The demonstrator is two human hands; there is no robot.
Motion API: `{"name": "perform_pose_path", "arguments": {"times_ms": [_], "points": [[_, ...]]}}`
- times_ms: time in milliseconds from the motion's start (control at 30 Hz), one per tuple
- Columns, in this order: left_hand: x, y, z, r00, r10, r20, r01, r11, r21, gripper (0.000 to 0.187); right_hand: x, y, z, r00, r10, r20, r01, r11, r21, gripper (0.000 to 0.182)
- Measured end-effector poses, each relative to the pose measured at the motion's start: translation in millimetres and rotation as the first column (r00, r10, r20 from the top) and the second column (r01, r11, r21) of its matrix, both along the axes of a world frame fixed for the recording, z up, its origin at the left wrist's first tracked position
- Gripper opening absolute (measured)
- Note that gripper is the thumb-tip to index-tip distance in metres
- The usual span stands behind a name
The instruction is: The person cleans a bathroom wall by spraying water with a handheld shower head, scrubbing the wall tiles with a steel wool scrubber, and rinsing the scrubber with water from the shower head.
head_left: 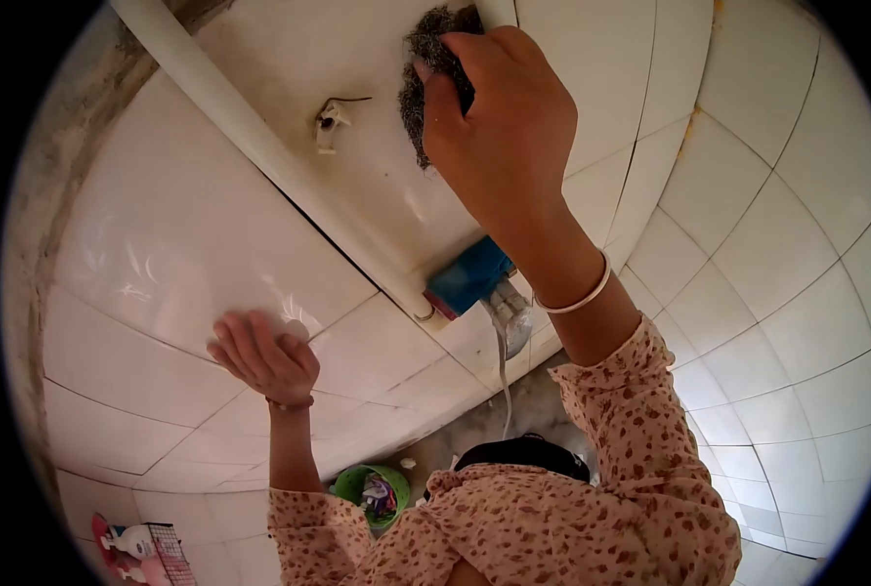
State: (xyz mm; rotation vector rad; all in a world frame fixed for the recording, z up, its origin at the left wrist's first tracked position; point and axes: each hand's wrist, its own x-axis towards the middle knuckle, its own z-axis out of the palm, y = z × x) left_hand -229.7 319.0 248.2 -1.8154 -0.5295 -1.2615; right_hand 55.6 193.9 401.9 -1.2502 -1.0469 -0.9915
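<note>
Two hands, left hand (264, 356) and right hand (499, 127); one steel scourer (424, 73); one white pipe (250, 137); one green bucket (372, 491); two bracelets.

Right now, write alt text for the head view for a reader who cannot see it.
The right hand presses a grey steel-wool scrubbing pad against a stained white tiled wall, beside a white pipe running diagonally. The left hand lies flat on the tiles lower down; a green plastic bucket stands on the floor below.
</note>
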Motion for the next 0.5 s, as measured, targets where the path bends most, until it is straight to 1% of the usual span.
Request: {"name": "perform_pose_path", "arguments": {"times_ms": [100, 200, 267, 300, 400, 500], "points": [[0.7, 0.0, 0.5, 1.0, 0.001, 0.005, -0.001, 1.0, 0.001, 0.047, -0.4, -1.6, -32.0, 0.99, 0.093, -0.107, -0.095, 0.995, -0.009, 0.019], [1.2, -0.3, 0.8, 1.0, -0.001, 0.008, 0.001, 1.0, 0.006, 0.047, -3.1, -9.7, -89.5, 0.966, 0.12, -0.228, -0.138, 0.988, -0.068, 0.021], [1.7, -0.3, 0.3, 1.0, -0.003, 0.007, 0.003, 1.0, 0.01, 0.047, -3.5, -12.6, -107.0, 0.951, 0.139, -0.278, -0.175, 0.979, -0.109, 0.022], [1.5, -0.5, -0.2, 1.0, -0.003, 0.008, 0.003, 1.0, 0.012, 0.047, -5.2, -14.2, -96.6, 0.954, 0.115, -0.277, -0.149, 0.983, -0.104, 0.016], [1.3, 0.4, -1.2, 1.0, -0.011, -0.009, 0.011, 1.0, 0.011, 0.047, -2.4, -8.1, -43.2, 0.961, 0.107, -0.255, -0.123, 0.991, -0.046, 0.016], [0.6, 1.6, -2.6, 1.0, 0.002, -0.001, -0.002, 1.0, 0.003, 0.047, -1.8, -1.2, -10.5, 0.984, 0.084, -0.156, -0.086, 0.996, -0.007, 0.014]]}}
